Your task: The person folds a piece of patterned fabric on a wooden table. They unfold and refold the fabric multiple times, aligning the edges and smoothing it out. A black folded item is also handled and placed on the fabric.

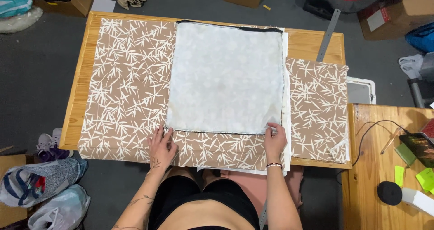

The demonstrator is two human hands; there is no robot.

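Note:
A brown fabric with a white leaf print (pixel 129 90) lies spread over a wooden table (pixel 312 42). On top of it rests a pale grey-white square fabric panel (pixel 226 76) with stitched edges and a dark strip along its far edge. My left hand (pixel 161 144) lies flat at the panel's near left corner, fingers spread on the printed cloth. My right hand (pixel 274 138) pinches the panel's near right corner. A white layer shows under the panel's right edge.
A metal ruler (pixel 328 34) lies at the table's far right. A second wooden table (pixel 384 175) at right carries a phone, pencil, green sticky notes and a black round object. Shoes and bags sit on the floor at left; boxes stand behind the table.

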